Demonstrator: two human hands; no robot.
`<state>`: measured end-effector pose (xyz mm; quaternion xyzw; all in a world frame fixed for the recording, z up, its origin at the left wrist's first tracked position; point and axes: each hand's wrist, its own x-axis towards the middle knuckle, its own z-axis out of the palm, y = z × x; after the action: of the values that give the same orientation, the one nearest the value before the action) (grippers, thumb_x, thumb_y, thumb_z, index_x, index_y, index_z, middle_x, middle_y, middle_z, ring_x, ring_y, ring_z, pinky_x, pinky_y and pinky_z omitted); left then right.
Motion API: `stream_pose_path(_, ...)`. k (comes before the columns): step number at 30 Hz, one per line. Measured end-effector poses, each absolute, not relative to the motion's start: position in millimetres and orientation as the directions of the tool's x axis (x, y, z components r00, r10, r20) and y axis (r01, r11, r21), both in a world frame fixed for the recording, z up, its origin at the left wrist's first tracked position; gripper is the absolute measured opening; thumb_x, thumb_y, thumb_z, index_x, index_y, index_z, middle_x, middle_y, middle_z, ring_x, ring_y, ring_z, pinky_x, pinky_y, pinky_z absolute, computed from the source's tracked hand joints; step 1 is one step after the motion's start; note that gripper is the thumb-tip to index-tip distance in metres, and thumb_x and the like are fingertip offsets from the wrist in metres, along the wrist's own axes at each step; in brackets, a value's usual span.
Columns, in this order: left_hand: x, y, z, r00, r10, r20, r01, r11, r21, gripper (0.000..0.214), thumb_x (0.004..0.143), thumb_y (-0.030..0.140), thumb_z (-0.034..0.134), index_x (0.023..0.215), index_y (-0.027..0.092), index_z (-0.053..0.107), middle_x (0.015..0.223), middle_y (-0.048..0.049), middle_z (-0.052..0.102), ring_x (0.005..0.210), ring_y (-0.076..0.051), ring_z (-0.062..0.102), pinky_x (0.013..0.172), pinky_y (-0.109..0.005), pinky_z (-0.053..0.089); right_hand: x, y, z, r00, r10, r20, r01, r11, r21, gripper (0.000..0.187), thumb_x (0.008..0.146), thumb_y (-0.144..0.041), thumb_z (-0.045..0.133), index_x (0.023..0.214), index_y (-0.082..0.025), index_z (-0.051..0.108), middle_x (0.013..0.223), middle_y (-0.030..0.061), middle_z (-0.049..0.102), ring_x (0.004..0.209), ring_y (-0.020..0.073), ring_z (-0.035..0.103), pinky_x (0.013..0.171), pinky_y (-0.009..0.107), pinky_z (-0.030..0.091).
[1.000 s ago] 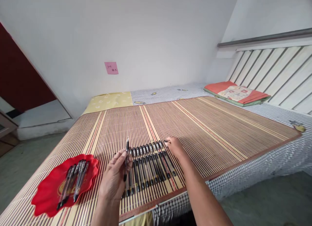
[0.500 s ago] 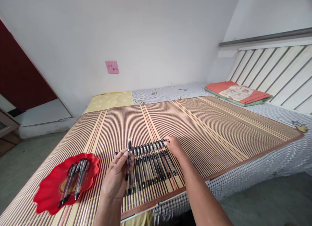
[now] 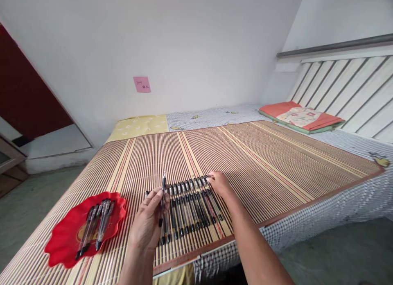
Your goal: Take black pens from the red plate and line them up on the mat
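My left hand [image 3: 150,213] is closed around a black pen [image 3: 163,197], held nearly upright just over the left end of a row. A pale, pointed tip shows at this pen's top. Several clear-barrelled pens with black caps [image 3: 188,207] lie side by side in that row on the striped bamboo mat [image 3: 258,166]. At the row's far right corner, the fingers of my right hand [image 3: 219,182] are closed on the capped end of the last pen [image 3: 215,205]; its top is hidden under them. More pens [image 3: 95,225] rest in a red scalloped plate [image 3: 55,240] to the left.
The mat covers a bed with a checked sheet [image 3: 285,219], whose near edge runs below my arms. A folded orange and green cloth [image 3: 302,117] lies at the back right beside a white slatted headboard [image 3: 346,92]. A pink note [image 3: 141,84] is stuck to the wall.
Almost nothing differs. Both hands keep their places, with the pen still in my left hand; the whole view has shifted very slightly.
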<state>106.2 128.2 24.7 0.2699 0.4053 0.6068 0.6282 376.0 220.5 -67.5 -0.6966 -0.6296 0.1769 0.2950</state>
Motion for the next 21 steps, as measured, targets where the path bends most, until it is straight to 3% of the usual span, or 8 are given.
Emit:
stream_pose_path(14,106,127,24,-0.034,0.983,-0.182,-0.569,0.131,0.812,0.047,0.057,0.030,0.096,0.093,0.015,0.069,0.074,0.0010,0.069,0.057,-0.008,0.057,0.046,-0.015,0.045,375,215,-65,0.143,0.983,0.112,0.744,-0.032,-0.667,0.025,0.084,-0.016,0.063,0.105,-0.013,0.078,0.097,0.0121,0.080,0.087,0.0199,0.073,0.077,0.025,0.050)
stream_pose_path(21,107,127,22,-0.023,0.986,-0.163,-0.568,0.122,0.814,0.039,0.060,0.028,0.094,0.088,0.016,0.070,0.072,0.0010,0.068,0.060,-0.009,0.059,0.053,-0.015,0.048,373,208,-50,0.218,0.959,0.180,0.727,-0.037,-0.685,0.028,0.089,-0.024,0.061,0.110,-0.012,0.075,0.109,0.0161,0.076,0.099,0.0238,0.070,0.086,0.032,0.051)
